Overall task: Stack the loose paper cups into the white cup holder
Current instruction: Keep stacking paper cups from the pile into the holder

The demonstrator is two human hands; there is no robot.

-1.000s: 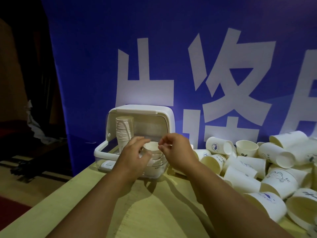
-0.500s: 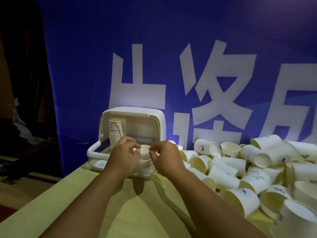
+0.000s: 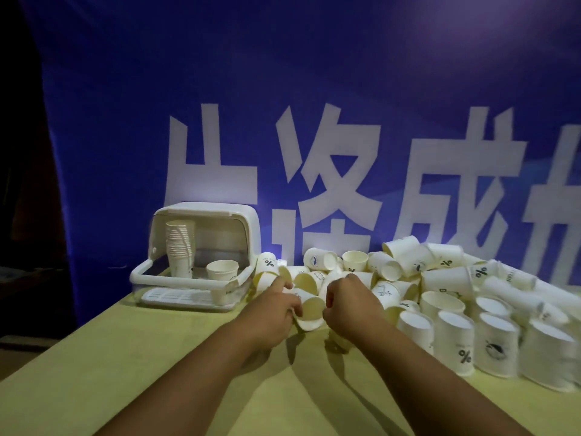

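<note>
The white cup holder [image 3: 138, 275] stands open at the table's left. Inside it are a tall stack of nested cups [image 3: 179, 247] and a short stack [image 3: 221, 271]. A big pile of loose paper cups [image 3: 452, 309] covers the right side of the table. At the pile's near left edge one paper cup [image 3: 312, 313] lies on its side, with its mouth toward me. My left hand [image 3: 270, 314] grips its left side. My right hand [image 3: 350, 306] is curled just to its right against the pile, and what its fingers hold is hidden.
A blue banner with large white characters [image 3: 333, 171] hangs right behind the table. The yellow-green tabletop [image 3: 195, 366] lies bare in front of the holder. Its left edge drops off to a dark floor. Upright and toppled cups crowd the near right [image 3: 496, 344].
Both hands have left the short stack in the holder and moved right to the edge of the loose pile. My left hand has taken hold of a lying cup. The view has shifted right.
</note>
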